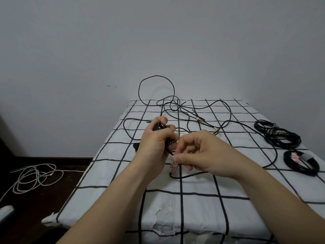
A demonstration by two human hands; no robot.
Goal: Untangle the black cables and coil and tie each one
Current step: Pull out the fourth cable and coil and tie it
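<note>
A: Holding what, the left hand point(154, 140)?
B: A coiled cable point(159, 127), fingers curled round it. Its long axis runs from beside the right hand away toward the far left.
A: And the right hand point(197, 154)?
B: It touches the left one and pinches a strand of that cable at the coil's near end.
A: Room to move?
B: Bare checked cloth point(193, 217) toward the near edge. Loose cables point(184, 110) tangle at the far edge, one loop rising above it.
A: Others coiled?
B: Three coils point(281, 138) by the right edge, two overlapping.
</note>
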